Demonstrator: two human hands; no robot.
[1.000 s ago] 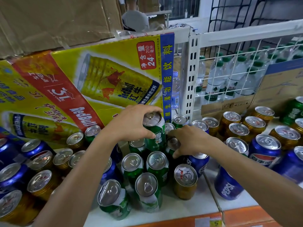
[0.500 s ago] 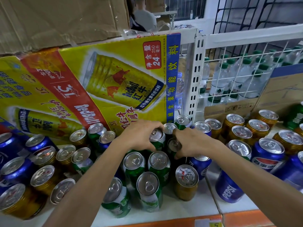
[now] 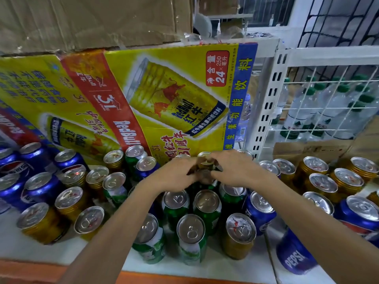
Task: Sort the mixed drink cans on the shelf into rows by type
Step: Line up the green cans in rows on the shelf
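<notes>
Both my hands meet at the back of the shelf (image 3: 16, 251), right by the yellow box (image 3: 164, 95). My L hand (image 3: 174, 177) & R hand (image 3: 235, 171) curl their fingers over the back cans (image 3: 205, 158) and pinch the tops. It's blurry there, so I can't tell which hand has which can. I grab from the top b/c the cans sit so close, w/ no room for fingers at the sides. The green cans (image 3: 191, 228) make lines in the middle, front to back, so I think these go at the far end. The gold cans (image 3: 37, 220) & blue cans (image 3: 41, 189) are mixed on both sides. Lots left to sort. Every can stands up tall, long way up-down, tab on top.
</notes>
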